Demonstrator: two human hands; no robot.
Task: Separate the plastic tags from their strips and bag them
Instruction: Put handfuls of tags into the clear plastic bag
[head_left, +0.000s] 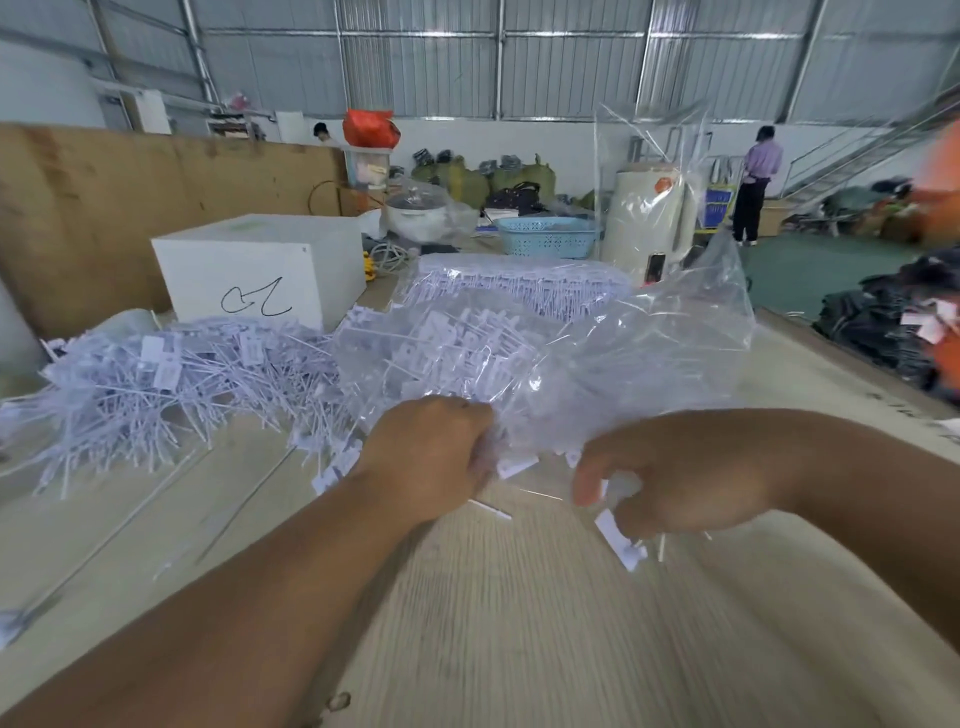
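White flat plastic tags (621, 545) pinched in right hand (691, 483), low over pale wood counter (519, 623) | left hand (431, 457) grips mouth of clear crinkly plastic bag (597, 364) of tags | light, stiff, slippery; hold flat head | long axis toward lower-right | unsorted pile (171, 384) left

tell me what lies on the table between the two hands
In the head view, a few loose white plastic tags lie on the wooden table between the left hand and right hand, under the clear bag's edge.
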